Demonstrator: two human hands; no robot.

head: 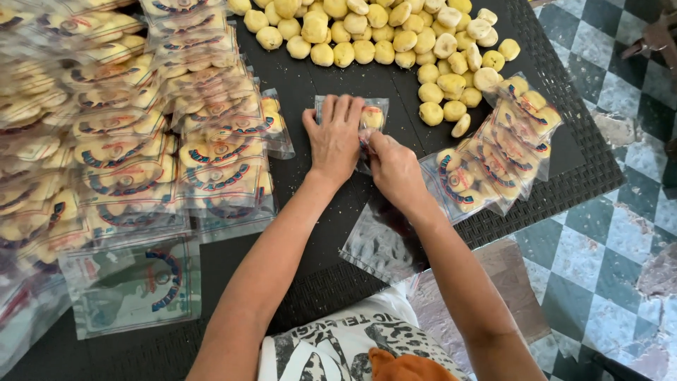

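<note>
At the far left, filled packets (127, 162) are stacked in overlapping rows, with one flat, empty printed bag (134, 286) lying nearer the body on the dark woven mat (310, 282).

Just right of that stack, the left hand (334, 137) is laid palm-down on a clear bag (352, 123) in the middle of the mat. Its fingers are stretched out almost flat and close together — nothing is gripped; the plastic is only pressed down. For the filling to go well, this pressure is best kept light and even, so that the bag is held in place without its mouth being flattened.

Next to it, touching at the thumb side, the right hand (395, 169) is curled at the bag's edge. Its fingertips are pinched in at the opening, but whether a biscuit or only the plastic is held between them cannot be told. One pale biscuit (372, 118) is seen inside the bag, at its far right corner. Each piece should probably be slid fully to the closed end before another is added — soft pieces are likely to crumble if forced.

Below the right hand, spare clear bags (384, 247) are lying. Further right, a smaller group of filled packets (493, 159) is fanned out, and the loose biscuits (395, 35) are heaped at the top.
</note>
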